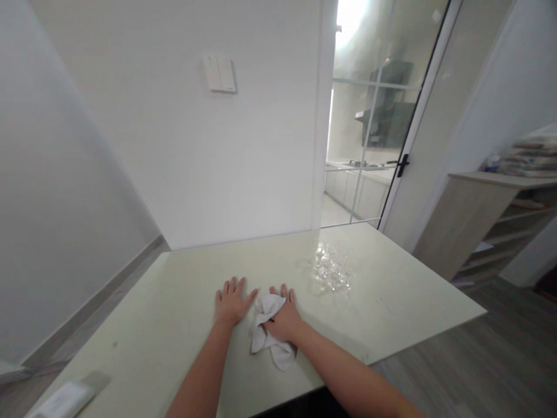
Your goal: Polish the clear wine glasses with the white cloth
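My left hand (230, 301) lies flat on the pale tabletop (191, 348), fingers spread, with nothing in it. Just to its right, my right hand (285, 318) presses a crumpled white cloth (267, 307) against the surface. Part of the cloth bunches under the palm and thumb, and a loose end trails toward me. Beyond my right hand is a shiny, clear patch (331, 268) that glints in the light; it looks like a puddle of water, apart from both the hand and the cloth.
A white box-like object (65, 400) sits at the table's near left corner. The far edge meets a white wall (243, 174) with a light switch (220, 74). Behind the right side stands a glass door (369, 128); further right is a wooden shelf unit (478, 215).
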Available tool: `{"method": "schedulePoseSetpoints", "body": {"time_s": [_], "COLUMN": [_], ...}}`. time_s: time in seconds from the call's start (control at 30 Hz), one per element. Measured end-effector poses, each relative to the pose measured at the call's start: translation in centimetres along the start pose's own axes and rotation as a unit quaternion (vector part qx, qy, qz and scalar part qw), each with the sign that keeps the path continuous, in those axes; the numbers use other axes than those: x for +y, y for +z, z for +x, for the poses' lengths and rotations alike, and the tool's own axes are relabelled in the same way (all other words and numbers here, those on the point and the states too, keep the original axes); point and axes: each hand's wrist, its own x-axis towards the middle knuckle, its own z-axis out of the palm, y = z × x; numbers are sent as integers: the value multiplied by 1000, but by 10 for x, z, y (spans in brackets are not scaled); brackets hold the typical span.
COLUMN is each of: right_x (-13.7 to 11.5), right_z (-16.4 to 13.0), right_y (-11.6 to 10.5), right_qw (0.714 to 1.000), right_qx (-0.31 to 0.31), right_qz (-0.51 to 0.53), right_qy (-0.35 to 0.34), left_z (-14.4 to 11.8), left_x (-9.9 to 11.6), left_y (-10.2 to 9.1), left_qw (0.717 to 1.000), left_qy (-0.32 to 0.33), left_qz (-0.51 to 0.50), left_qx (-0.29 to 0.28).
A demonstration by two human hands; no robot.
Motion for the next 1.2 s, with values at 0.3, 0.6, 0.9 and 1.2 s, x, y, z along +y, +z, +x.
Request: {"method": "schedulePoseSetpoints", "body": {"time_s": [0.3,0.6,0.9,1.2], "right_x": [20,20,16,25], "right_z": [7,9,5,9], "right_y": [-2,-9,-17,-6], "right_qw": [999,996,997,998], "right_qx": [-17,27,-49,-32], "right_qz": [46,17,17,34], "right_qy": [-13,-82,-55,-51], "left_z": [1,1,-1,-2], "left_x": [-1,-1,-3,-2], "left_y": [2,-1,-1,-1], "left_qw": [1000,1000,1000,1000], "left_qy": [1,-1,0,-1], "left_qz": [4,-2,-1,10], "left_qx": [8,6,4,6]}}
